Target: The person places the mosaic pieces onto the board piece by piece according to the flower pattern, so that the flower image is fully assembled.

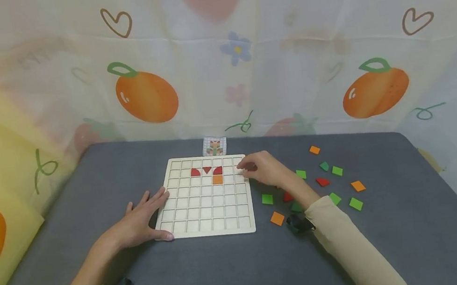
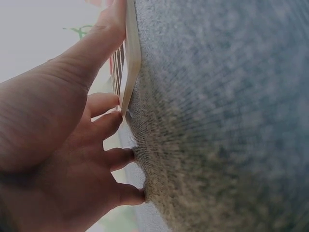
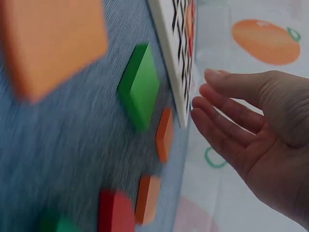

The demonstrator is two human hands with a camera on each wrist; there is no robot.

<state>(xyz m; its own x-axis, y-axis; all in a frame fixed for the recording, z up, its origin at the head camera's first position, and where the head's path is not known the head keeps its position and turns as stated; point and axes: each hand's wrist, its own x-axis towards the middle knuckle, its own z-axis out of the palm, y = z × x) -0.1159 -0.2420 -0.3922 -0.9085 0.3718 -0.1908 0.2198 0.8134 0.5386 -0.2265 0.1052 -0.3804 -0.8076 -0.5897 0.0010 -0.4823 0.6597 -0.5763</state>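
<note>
A pale wooden grid board (image 1: 209, 213) lies on the grey table. Near its top sit two red rounded pieces (image 1: 195, 172), a red triangle (image 1: 207, 169) and an orange square (image 1: 217, 179). My left hand (image 1: 142, 223) rests along the board's left side, fingers spread and fairly straight, thumb at the near corner; in the left wrist view the thumb (image 2: 99, 38) touches the edge. My right hand (image 1: 265, 169) hovers at the board's upper right edge. In the right wrist view its thumb and fingers (image 3: 227, 128) stand apart, with no piece visible between them.
Right of the board lie scattered loose pieces: several green squares (image 1: 267, 199), orange squares (image 1: 277, 218), red pieces (image 1: 323, 182) and a dark green piece (image 1: 324, 166). A small patterned card (image 1: 214, 147) stands behind the board. A fruit-printed cloth (image 1: 204, 79) hangs beyond the table.
</note>
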